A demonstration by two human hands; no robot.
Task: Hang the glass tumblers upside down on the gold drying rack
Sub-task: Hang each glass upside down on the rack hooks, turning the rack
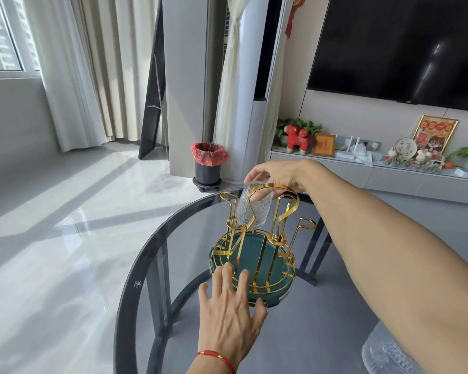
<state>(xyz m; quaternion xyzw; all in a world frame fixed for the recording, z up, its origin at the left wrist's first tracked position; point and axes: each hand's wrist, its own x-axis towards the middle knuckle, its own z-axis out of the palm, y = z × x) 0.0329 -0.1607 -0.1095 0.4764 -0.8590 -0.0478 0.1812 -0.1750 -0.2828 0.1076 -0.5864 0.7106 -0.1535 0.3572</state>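
The gold drying rack (284,209) stands on a round green tray (250,255) in the middle of the glass table. Behind the rack's top loop, my right hand (277,174) holds a ribbed glass tumbler (253,210) by its base, mouth down and slightly tilted, over a far prong of the rack. My left hand (229,306) lies flat with spread fingers on the near rim of the tray and the rack's base ring. The other prongs in view carry nothing.
The round dark glass table (146,265) has its edge close on the left. A clear glass object (384,354) sits at the bottom right, partly under my right forearm. On the floor beyond the table stands a bin with a red bag (208,163).
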